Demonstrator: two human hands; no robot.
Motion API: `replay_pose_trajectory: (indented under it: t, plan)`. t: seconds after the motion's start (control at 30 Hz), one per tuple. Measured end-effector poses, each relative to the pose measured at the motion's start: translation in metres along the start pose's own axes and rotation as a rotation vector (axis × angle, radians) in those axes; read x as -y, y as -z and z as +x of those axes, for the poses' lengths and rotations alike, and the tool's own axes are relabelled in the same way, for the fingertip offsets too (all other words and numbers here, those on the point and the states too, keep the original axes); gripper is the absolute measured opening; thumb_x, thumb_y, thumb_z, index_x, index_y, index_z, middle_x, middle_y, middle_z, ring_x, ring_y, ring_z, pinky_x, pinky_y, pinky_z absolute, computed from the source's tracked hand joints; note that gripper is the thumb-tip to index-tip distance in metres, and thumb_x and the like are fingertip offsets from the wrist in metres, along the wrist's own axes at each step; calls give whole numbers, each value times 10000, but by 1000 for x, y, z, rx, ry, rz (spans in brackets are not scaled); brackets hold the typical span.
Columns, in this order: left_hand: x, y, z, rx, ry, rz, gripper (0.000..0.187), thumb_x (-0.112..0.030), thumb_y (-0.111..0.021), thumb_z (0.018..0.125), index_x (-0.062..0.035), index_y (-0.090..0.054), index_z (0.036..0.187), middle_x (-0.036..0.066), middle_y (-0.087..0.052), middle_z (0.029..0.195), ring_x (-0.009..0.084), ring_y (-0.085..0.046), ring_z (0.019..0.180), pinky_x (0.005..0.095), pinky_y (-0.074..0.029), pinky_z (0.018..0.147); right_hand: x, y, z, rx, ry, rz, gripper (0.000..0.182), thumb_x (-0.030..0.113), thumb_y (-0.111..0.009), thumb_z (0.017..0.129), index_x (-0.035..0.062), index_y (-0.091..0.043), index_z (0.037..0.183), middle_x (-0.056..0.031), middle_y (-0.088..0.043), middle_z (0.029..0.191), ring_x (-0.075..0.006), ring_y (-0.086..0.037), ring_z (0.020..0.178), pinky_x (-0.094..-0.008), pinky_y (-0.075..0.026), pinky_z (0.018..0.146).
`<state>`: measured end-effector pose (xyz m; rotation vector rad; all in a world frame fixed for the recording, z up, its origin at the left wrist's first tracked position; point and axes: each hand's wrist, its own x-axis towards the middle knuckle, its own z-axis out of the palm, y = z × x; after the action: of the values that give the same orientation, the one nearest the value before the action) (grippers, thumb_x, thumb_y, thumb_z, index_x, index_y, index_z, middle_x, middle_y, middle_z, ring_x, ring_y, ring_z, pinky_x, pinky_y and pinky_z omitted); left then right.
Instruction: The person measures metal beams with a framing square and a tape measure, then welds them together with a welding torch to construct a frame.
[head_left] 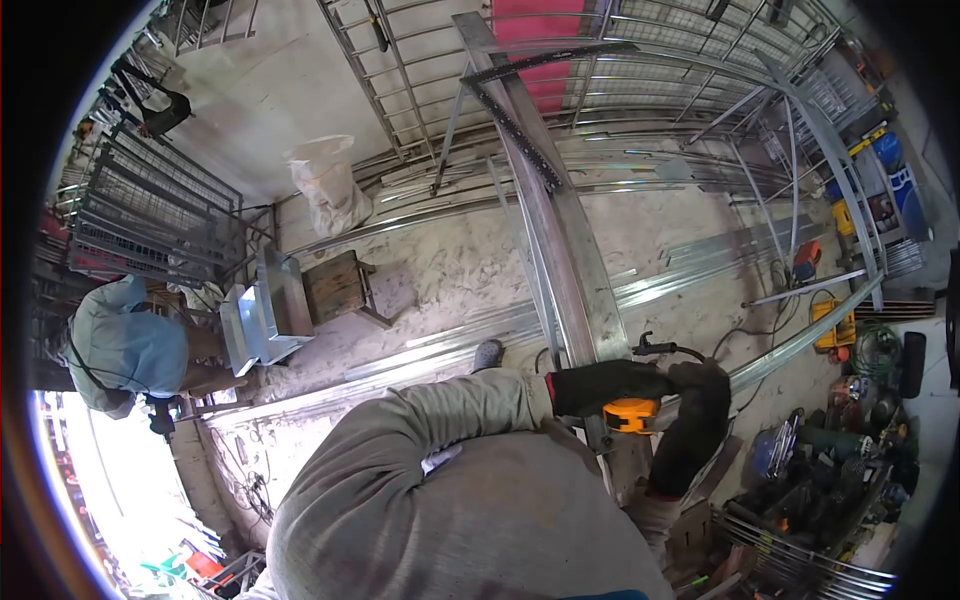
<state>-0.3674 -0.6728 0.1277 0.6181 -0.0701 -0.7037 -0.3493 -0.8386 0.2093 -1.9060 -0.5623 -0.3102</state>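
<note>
Both my hands wear dark gloves and come together over the near end of a long metal beam point(580, 270). My left hand point(645, 380) reaches in from the left, its fingers mostly hidden where the gloves overlap. Bent inward, my right hand point(700, 382) has its fingers curled against the left; I cannot tell what is between them. Just below my left glove, an orange and black tape measure point(630, 414) rests by the beam. A black welding holder point(653, 346) with a cable shows just beyond my hands.
Two black angled strips point(515, 135) lie across the beam's far end. Long metal bars point(460, 335) cover the floor. A co-worker point(130, 345) bends over at the left near a folded sheet-metal piece point(265, 310). Tools point(830, 440) crowd the right; a white sack point(328, 185) stands behind.
</note>
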Motion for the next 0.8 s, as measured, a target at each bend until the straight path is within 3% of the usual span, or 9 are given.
replay_pose_trajectory:
  t: [0.07, 0.1, 0.2, 0.27, 0.3, 0.4, 0.6, 0.67, 0.8]
  plan:
    - [3, 20, 0, -12, 34, -8, 479, -343, -590, 1056, 8, -545, 1379, 94, -669, 1207, 131, -677, 990, 276, -564, 822, -19, 16, -3, -1, -132, 132, 319, 138, -478, 988, -55, -628, 1193, -157, -684, 1081, -229, -660, 982, -333, -538, 924]
    - [12, 38, 2, -37, -392, 489, 505, -349, -606, 1042, 17, -540, 1384, 94, -674, 1181, 144, -681, 970, 279, -562, 803, -4, 18, 0, -33, -223, 130, 388, 197, -455, 1047, -64, -545, 1320, -162, -681, 1074, -259, -657, 1042, -386, -526, 982]
    - [4, 51, -7, 167, -228, -258, 538, -280, -657, 1000, -5, -516, 1440, 96, -669, 1185, 222, -678, 1034, 332, -557, 890, -28, 41, -3, -163, -339, 721, 453, 271, -444, 1102, -40, -438, 1431, -168, -657, 1151, -290, -652, 1087, -446, -529, 1005]
    - [-19, 51, -21, -147, -650, 980, 505, -304, -623, 1019, -7, -543, 1420, 95, -666, 1184, 222, -677, 1031, 333, -555, 885, -44, 64, -2, -229, -319, 706, 459, 266, -447, 1095, -27, -431, 1448, -172, -651, 1170, -295, -650, 1099, -449, -525, 1009]
    - [-21, 57, -23, -215, -821, 1120, 485, -337, -581, 1047, 7, -567, 1389, 102, -671, 1158, 196, -675, 1022, 311, -563, 862, -51, 76, -2, -296, -300, 694, 467, 261, -449, 1089, -14, -424, 1465, -177, -645, 1188, -299, -648, 1111, -451, -522, 1014]
    - [-35, 65, -44, -212, -383, 16, 462, -376, -536, 1076, 3, -598, 1333, 94, -683, 1135, 166, -683, 995, 288, -577, 846, -59, 111, -5, -392, -232, 669, 544, 301, -456, 1072, 8, -379, 1523, -207, -631, 1276, -323, -641, 1175, -471, -515, 1027]
    - [-44, 66, -52, -515, -453, 501, 448, -382, -469, 1100, -17, -630, 1303, 97, -683, 1095, 166, -682, 950, 313, -569, 810, -54, 62, -15, -154, -349, 846, 509, 240, -415, 1087, -22, -361, 1521, -212, -588, 1361, -341, -615, 1233, -476, -508, 1067]
    - [-43, 66, -44, -568, -705, 1209, 404, -338, -473, 1102, -37, -624, 1327, 86, -680, 1062, 191, -677, 924, 340, -556, 809, -8, 11, -10, -86, -565, 748, 509, 234, -401, 1092, -11, -344, 1535, -195, -576, 1381, -314, -617, 1220, -437, -508, 1064]
    - [-36, 36, -24, -544, -587, 813, 394, -307, -518, 1087, -56, -586, 1382, 45, -611, 976, 140, -614, 886, 306, -516, 809, -17, -43, -28, 239, -521, 702, 583, 365, -382, 1107, 24, -319, 1576, -158, -461, 1540, -274, -524, 1347, -422, -404, 1148]
